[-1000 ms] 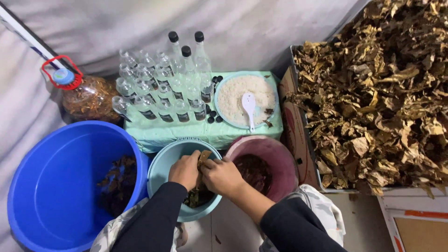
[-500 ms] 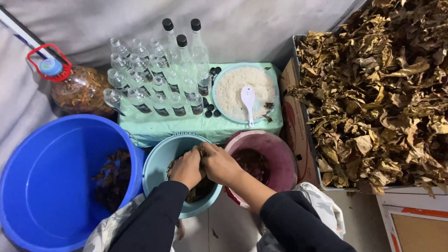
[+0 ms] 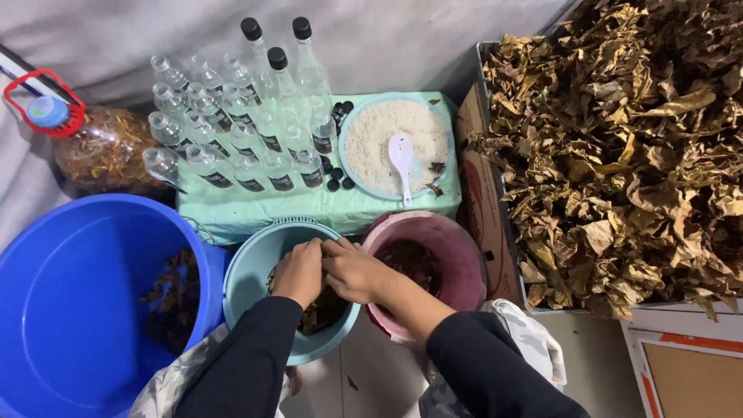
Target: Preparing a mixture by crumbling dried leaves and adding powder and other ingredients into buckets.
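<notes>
Over the light blue bowl (image 3: 255, 267) both hands are down at work: the left hand (image 3: 300, 271) and the right hand (image 3: 354, 269) press together at the fingertips, fingers curled in on a clump of dark wet leaves (image 3: 321, 311) that sits inside the bowl. What exactly the fingers pinch is hidden between them, so I cannot tell whether each hand has closed on a leaf or only presses against it. Black sleeves run back from both wrists.

Just right of the bowl, touching its rim, stands a pink bowl (image 3: 457, 255) with more dark leaves in it. Left of the bowl, close against it, is a big blue bucket (image 3: 70, 302) with a dark heap along its inner wall. Beyond the bowl lies a pale green box (image 3: 309, 205), and on it stand rows of small clear bottles (image 3: 240, 135), three of them capped black, beside a plate of white grains (image 3: 379, 135) with a white spoon (image 3: 402, 159) laid across. Far left of the box rests a plastic jug (image 3: 101, 151) with a red handle. Well to the right of the bowl, a cardboard box (image 3: 476, 166) holds a great pile of dry brown leaves (image 3: 619, 147).
</notes>
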